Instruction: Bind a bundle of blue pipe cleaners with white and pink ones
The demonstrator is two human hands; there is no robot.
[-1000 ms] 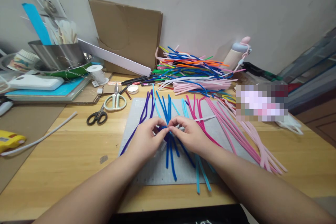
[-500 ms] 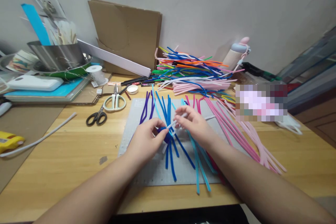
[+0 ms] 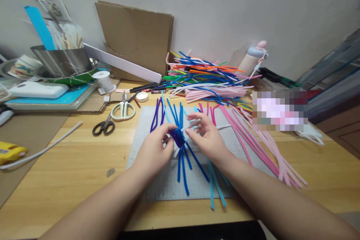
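A small dark blue piece [image 3: 177, 137] is pinched between the thumb and fingers of my left hand [image 3: 158, 145]. White pipe cleaner ends stick out around it. My right hand [image 3: 206, 137], just to the right, has its thumb and fingers closed on a white pipe cleaner [image 3: 192, 124] that reaches the blue piece. Beneath both hands, blue pipe cleaners [image 3: 183, 172] lie fanned on a grey cutting mat [image 3: 165, 191]. Light blue pipe cleaners [image 3: 216, 189] lie partly under my right hand, and purple ones [image 3: 155, 116] lie beyond my left hand.
Two pairs of scissors [image 3: 123, 111] [image 3: 104, 126] lie left of the mat. Pink pipe cleaners [image 3: 264, 146] spread to the right. A multicoloured pile [image 3: 208, 71] and cardboard [image 3: 137, 41] stand at the back. A yellow tool [image 3: 11, 152] sits far left.
The blue piece has turned and shows more between my hands. My left thumb has moved down and left from its front. My right fingers have shifted slightly along the white pipe cleaner.
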